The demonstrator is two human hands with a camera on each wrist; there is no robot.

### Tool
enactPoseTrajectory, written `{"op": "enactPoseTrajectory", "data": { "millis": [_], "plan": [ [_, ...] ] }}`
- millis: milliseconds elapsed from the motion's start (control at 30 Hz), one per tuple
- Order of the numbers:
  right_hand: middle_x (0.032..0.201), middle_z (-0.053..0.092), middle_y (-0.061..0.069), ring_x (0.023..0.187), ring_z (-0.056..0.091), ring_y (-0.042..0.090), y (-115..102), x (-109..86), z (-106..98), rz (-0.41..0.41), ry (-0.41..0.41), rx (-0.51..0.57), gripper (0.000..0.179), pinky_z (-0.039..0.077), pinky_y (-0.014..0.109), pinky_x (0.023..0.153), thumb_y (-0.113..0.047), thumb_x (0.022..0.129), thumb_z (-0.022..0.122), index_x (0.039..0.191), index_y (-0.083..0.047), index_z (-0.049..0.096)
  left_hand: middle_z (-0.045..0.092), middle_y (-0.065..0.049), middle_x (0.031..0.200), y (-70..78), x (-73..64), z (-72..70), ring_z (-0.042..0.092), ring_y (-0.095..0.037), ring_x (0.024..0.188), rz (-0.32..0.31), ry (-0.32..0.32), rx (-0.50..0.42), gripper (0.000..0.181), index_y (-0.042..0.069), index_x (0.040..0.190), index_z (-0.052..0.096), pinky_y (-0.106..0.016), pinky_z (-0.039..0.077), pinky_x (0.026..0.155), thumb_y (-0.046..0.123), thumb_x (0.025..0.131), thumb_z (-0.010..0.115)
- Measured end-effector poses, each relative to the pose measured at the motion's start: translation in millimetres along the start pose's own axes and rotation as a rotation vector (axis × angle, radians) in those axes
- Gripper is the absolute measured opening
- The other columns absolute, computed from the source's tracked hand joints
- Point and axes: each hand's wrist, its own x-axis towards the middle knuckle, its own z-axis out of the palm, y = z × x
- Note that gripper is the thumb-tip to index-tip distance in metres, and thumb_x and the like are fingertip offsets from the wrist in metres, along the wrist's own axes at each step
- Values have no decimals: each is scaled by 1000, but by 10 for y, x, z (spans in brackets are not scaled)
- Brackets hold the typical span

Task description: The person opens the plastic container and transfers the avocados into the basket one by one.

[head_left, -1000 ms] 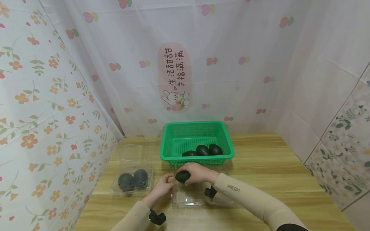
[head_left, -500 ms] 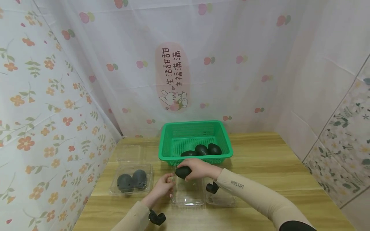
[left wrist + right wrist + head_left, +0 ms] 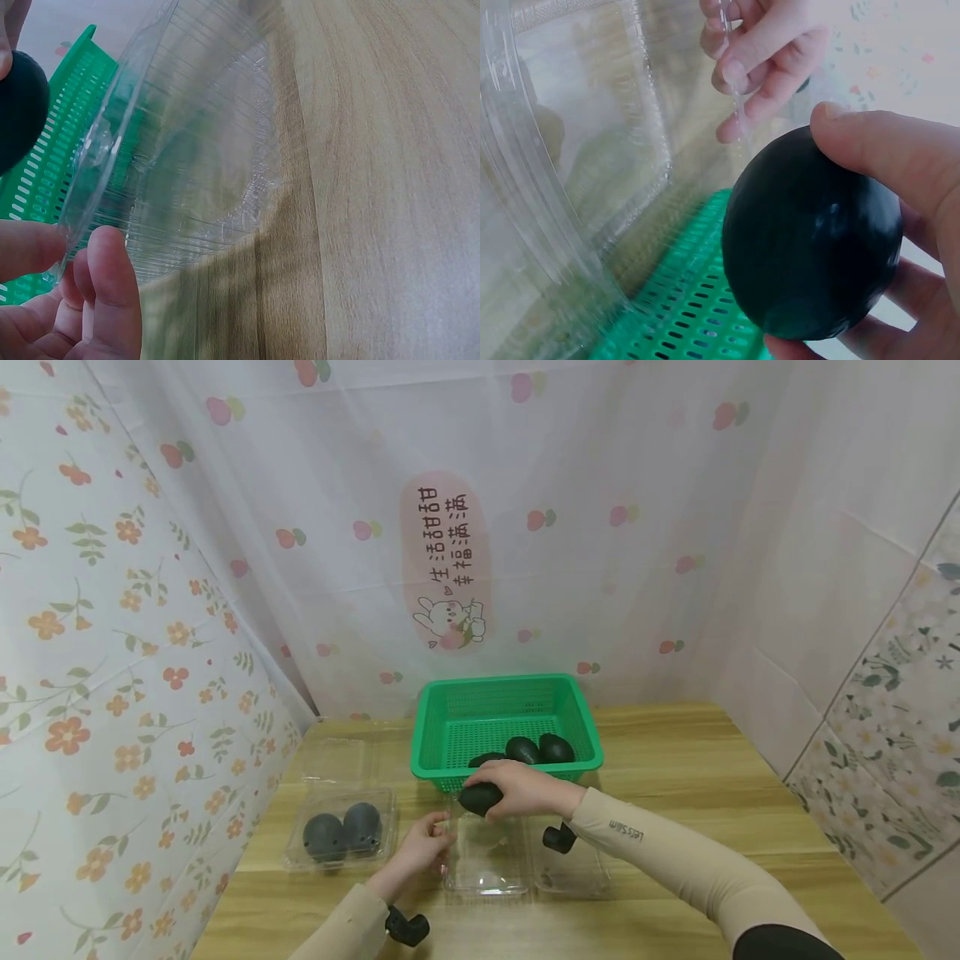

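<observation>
My right hand (image 3: 525, 788) grips a dark avocado (image 3: 480, 798), thumb on one side and fingers on the other in the right wrist view. It is above the far end of an open clear plastic clamshell box (image 3: 487, 867), close to the green basket's near wall. My left hand (image 3: 422, 847) pinches the left rim of that box between thumb and fingers, as the left wrist view shows close up. No avocado shows inside this box. The green basket (image 3: 422, 735) behind it holds several more avocados (image 3: 522, 750).
To the left, another open clamshell (image 3: 300, 858) carries two dark avocados (image 3: 324, 837), its lid (image 3: 335, 760) folded back. The middle box's lid (image 3: 573, 881) lies to the right, under my right wrist. Patterned curtains (image 3: 360, 610) border the wooden table (image 3: 660, 760).
My right hand has drawn the avocado slightly up and away toward the basket. The left hand keeps its pinch on the box rim.
</observation>
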Motion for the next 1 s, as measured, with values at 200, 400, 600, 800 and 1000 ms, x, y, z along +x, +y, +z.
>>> {"op": "enactPoseTrajectory", "data": {
  "millis": [200,400,600,800,1000],
  "plan": [
    [134,53,3,115,53,19,2,20,-76,-29,12,-28,57,48,30,83,-21,82,77,135,-16,57,47,-2,70,35,-20,16,48,-13,49,-10,6,15,50,-16,137,33,-26,46,45,2,95,55],
    [133,55,1,113,54,17,22,36,-146,-38,12,-36,57,49,31,84,-23,82,77,135,-15,57,48,-2,71,23,-21,5,48,-12,50,-3,-3,14,52,-16,137,32,-27,47,45,1,95,55],
    [131,55,0,113,54,17,33,72,-249,-16,27,-36,56,49,32,85,-23,83,76,135,-18,57,48,-2,72,31,-30,-6,48,-12,53,0,-4,8,51,-15,137,34,-26,47,46,1,94,55],
    [131,55,1,109,55,18,56,145,-314,-10,32,-4,56,49,33,83,-22,83,77,135,-18,57,47,-2,73,46,-34,-4,47,-13,54,-8,1,5,50,-13,138,35,-26,47,47,2,94,55],
    [132,54,2,109,54,20,55,219,-358,15,25,23,55,49,35,82,-20,84,76,135,-17,56,48,-3,71,4,-3,1,47,-13,50,-6,1,9,50,-14,137,34,-28,47,46,2,94,55]
  ]
}}
